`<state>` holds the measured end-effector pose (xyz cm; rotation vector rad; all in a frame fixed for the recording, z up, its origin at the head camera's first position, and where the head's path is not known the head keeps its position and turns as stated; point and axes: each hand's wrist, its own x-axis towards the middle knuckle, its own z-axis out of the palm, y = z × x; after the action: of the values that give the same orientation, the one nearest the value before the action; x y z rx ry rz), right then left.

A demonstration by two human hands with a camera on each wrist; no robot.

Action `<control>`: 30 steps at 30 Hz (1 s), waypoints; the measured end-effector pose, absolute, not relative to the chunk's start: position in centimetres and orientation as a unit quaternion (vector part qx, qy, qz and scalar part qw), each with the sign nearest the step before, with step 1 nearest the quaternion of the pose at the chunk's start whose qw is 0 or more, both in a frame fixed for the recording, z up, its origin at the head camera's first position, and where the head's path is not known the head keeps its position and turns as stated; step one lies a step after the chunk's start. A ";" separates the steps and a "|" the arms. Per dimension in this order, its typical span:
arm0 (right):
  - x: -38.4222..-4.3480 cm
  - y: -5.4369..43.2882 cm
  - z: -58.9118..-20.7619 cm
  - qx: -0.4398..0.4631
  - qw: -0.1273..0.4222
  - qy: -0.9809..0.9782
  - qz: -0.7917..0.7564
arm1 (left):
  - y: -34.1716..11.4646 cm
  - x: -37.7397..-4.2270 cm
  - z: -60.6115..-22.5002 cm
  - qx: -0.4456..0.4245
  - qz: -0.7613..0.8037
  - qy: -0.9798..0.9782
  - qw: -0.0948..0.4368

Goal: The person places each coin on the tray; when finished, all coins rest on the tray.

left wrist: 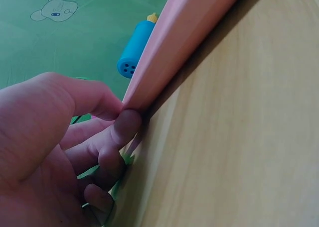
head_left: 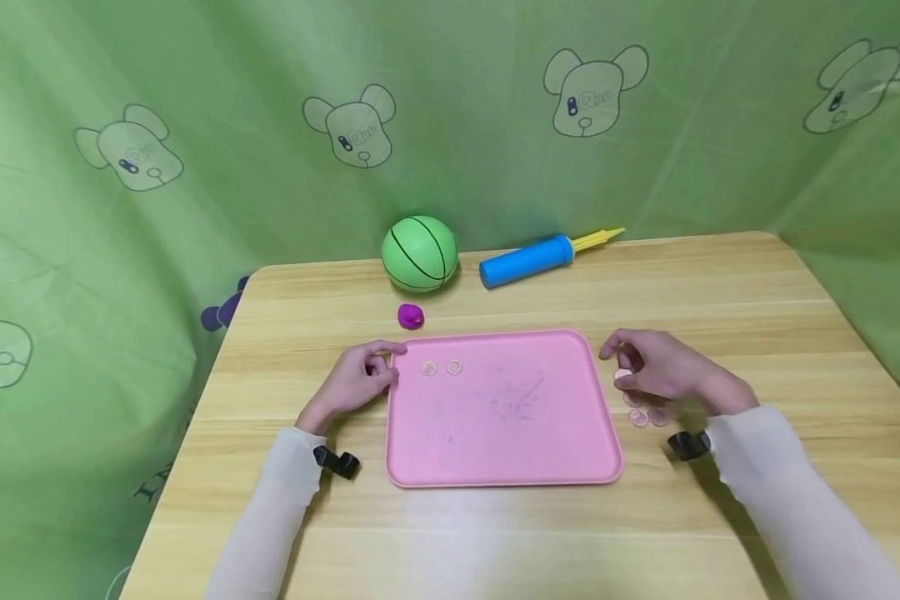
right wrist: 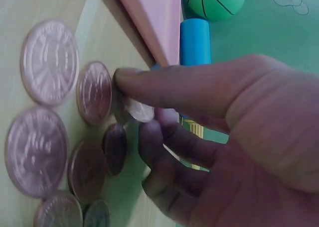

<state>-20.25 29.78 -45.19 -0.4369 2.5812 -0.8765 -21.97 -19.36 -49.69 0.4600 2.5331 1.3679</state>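
Observation:
A pink tray (head_left: 495, 450) lies on the table with two coins, a left one (head_left: 429, 367) and a right one (head_left: 453, 367), near its upper left. At the tray's upper left corner, my left hand (head_left: 354, 381) grips the rim with curled fingers; the left wrist view shows thumb and fingertip at the tray's edge (left wrist: 174, 43). Beyond the tray's right side, my right hand (head_left: 663, 364) pinches a coin (right wrist: 140, 110) between thumb and fingers. Several more coins (right wrist: 37, 151) lie on the table under that hand, which partly hides them in the head view.
Behind the tray sit a small purple toy duck (head_left: 411, 316), a green ball (head_left: 420, 254) with black lines and a blue hand pump (head_left: 528, 260) with a yellow nozzle. A green printed curtain (head_left: 465, 125) hangs around the wooden table (head_left: 450, 542).

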 end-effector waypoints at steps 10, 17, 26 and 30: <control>-20.5 25.9 -44.9 -0.155 0.082 0.919 -0.353 | -19.6 -22.0 -49.4 0.149 0.456 0.872 0.102; -20.8 20.3 -45.5 -0.148 0.055 0.897 -0.413 | -19.6 -22.3 -49.8 0.155 0.457 0.869 0.104; -22.4 16.4 -46.8 -0.113 0.087 0.852 -0.504 | -19.4 -22.2 -49.5 0.163 0.470 0.859 0.120; -22.8 15.3 -47.0 -0.104 0.092 0.853 -0.503 | -19.4 -22.2 -49.6 0.167 0.464 0.862 0.120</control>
<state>-22.79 15.31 -46.99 -0.3080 2.5341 -1.4923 -22.22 -19.44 -49.62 0.4884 2.5176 1.3550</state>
